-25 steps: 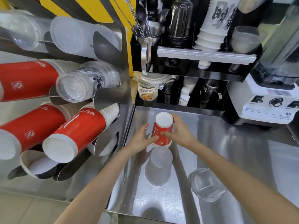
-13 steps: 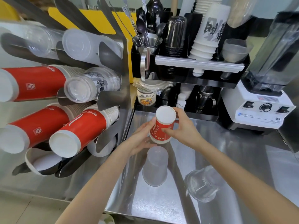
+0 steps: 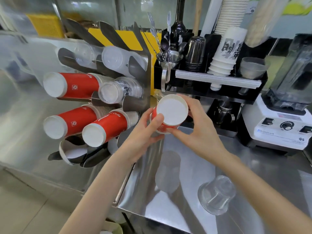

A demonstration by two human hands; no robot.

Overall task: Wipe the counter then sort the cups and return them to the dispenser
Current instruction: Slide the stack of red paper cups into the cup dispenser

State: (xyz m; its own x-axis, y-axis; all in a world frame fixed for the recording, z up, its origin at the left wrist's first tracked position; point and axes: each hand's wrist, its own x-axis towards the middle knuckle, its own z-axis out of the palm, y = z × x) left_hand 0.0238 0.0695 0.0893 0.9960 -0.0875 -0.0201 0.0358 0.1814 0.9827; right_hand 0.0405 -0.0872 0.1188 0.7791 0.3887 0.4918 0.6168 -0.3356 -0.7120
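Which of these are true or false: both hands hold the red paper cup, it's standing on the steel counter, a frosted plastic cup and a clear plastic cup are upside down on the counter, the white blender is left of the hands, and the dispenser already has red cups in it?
1. Both hands hold the red paper cup. True: left hand and right hand grip it.
2. It stands on the stainless steel counter. False: it is lifted above it, white base toward the camera.
3. A frosted plastic cup and a clear plastic cup sit upside down on the counter. True.
4. The white blender is left of the hands. False: it is on the right.
5. The metal wall dispenser holds red cup stacks. True.
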